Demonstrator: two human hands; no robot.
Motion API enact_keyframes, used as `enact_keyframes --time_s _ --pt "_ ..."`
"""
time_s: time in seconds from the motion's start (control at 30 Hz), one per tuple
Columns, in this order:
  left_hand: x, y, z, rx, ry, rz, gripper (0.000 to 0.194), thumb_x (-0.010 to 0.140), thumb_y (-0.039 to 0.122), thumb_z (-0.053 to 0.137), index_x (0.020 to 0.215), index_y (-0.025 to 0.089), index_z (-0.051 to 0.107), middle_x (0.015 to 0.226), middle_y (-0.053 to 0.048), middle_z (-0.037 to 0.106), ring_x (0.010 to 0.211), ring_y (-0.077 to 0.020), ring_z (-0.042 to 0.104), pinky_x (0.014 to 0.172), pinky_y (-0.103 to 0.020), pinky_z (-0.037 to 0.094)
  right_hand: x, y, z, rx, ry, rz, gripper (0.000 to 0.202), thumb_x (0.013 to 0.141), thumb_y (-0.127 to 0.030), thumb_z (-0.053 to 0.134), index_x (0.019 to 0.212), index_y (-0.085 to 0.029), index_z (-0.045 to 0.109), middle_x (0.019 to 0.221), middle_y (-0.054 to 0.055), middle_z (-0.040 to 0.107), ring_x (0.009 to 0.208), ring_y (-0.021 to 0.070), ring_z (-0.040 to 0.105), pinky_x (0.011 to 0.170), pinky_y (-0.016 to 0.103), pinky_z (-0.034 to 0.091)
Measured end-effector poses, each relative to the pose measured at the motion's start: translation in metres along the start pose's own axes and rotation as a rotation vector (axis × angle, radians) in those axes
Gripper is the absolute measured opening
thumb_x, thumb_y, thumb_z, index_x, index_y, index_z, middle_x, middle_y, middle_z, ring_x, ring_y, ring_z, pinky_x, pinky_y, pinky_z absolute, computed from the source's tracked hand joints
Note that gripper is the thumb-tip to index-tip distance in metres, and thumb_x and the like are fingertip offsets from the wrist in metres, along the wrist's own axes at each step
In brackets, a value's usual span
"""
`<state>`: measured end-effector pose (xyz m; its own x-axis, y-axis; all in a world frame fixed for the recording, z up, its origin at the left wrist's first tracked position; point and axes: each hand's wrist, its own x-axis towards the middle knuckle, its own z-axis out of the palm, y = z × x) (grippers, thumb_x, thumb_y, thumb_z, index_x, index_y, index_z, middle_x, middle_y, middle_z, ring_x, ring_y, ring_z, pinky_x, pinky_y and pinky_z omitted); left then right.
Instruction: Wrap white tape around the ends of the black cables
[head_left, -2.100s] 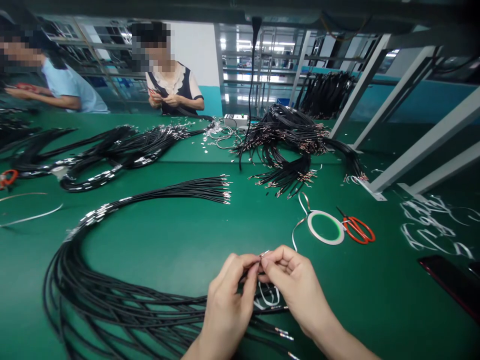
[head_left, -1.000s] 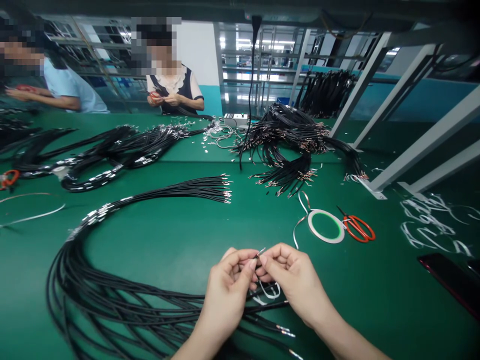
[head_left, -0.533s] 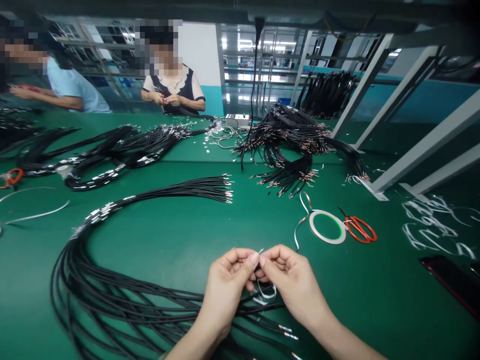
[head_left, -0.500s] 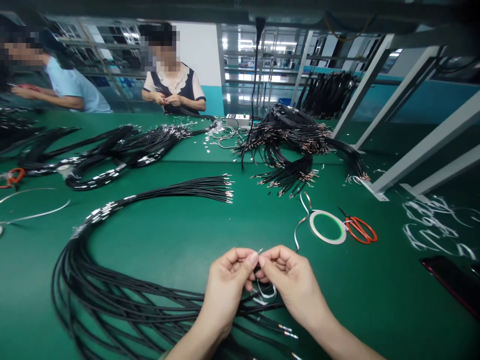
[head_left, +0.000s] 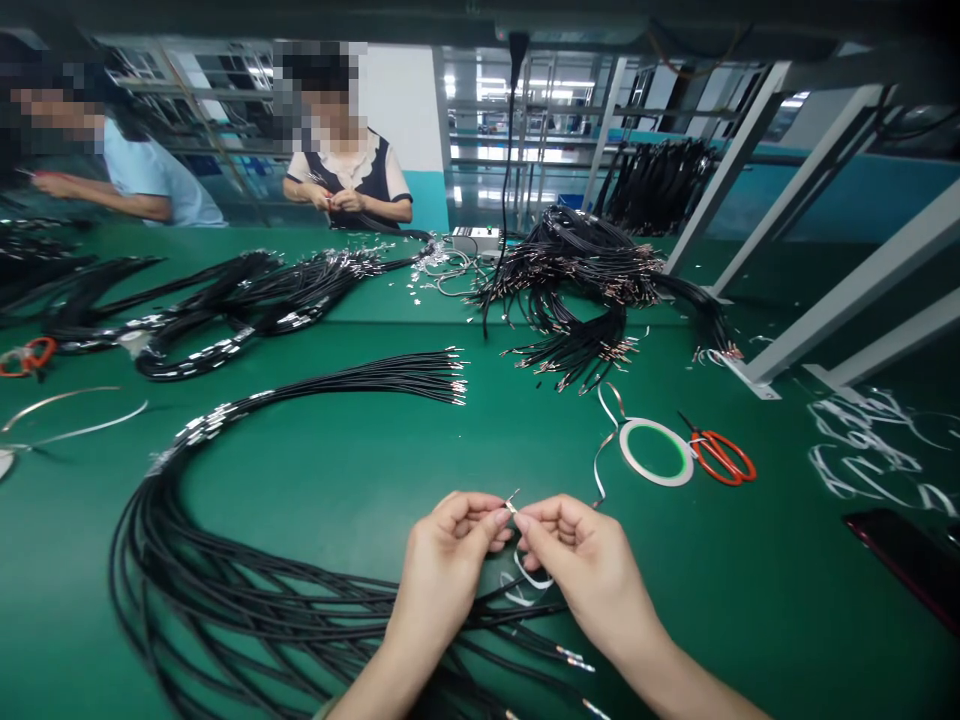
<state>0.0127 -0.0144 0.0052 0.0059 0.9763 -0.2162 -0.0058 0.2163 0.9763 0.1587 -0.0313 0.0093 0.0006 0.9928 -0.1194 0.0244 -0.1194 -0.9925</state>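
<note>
My left hand (head_left: 442, 570) is closed, thumb and forefinger pinching a thin cable end (head_left: 513, 496) whose bare tip points up. A small pale band shows on it between the fingertips. My right hand (head_left: 592, 560) is closed too, its thumb and forefinger meeting the same spot from the right. Below the fingers hangs a loop of white strip (head_left: 529, 578). Black cables (head_left: 285, 590) lie beneath my hands, some with silvery wrapped ends (head_left: 574, 658). Beyond my right hand is a tape roll (head_left: 624, 462), its narrow strip running toward that hand. My fingers hide most of the held end.
Orange-handled scissors (head_left: 724, 458) lie beside the roll. White strip scraps (head_left: 862, 445) and a dark phone (head_left: 900, 560) are at the right, near metal legs (head_left: 840, 260). Cable heaps (head_left: 570, 260) fill the back. Two people (head_left: 345, 185) work across the table.
My fingertips have moved slightly apart, so the pale band on the cable end now shows between them. My left hand has shifted a little to the left.
</note>
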Motion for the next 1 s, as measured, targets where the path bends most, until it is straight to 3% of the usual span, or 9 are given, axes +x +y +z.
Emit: enact_keyframes --time_s 0.4,1.0 --pt "-0.0030 0.0073 -0.0005 -0.137 -0.069 -0.134 0.019 0.072 0.027 0.073 0.081 0.011 0.066 0.061 -0.002 0.069 0.055 -0.0106 0.064 0.057 -0.019 0.054 -0.0044 -0.0043 0.0031 -0.044 0.016 -0.043 0.016 0.083 -0.030 0.062 0.075 -0.015 0.063 0.061 0.001 0.065 0.055 0.0117 0.059 0.050 0.020 0.044" --pt "-0.0066 0.0101 -0.0007 -0.121 -0.185 -0.101 0.022 0.080 0.032 0.064 0.072 0.012 0.062 0.050 0.001 0.062 0.045 -0.0074 0.055 0.051 -0.016 0.044 -0.0037 -0.0051 0.0034 0.026 -0.022 -0.022 0.020 0.084 -0.034 0.061 0.076 -0.016 0.062 0.061 0.001 0.064 0.054 0.0127 0.059 0.051 0.022 0.046"
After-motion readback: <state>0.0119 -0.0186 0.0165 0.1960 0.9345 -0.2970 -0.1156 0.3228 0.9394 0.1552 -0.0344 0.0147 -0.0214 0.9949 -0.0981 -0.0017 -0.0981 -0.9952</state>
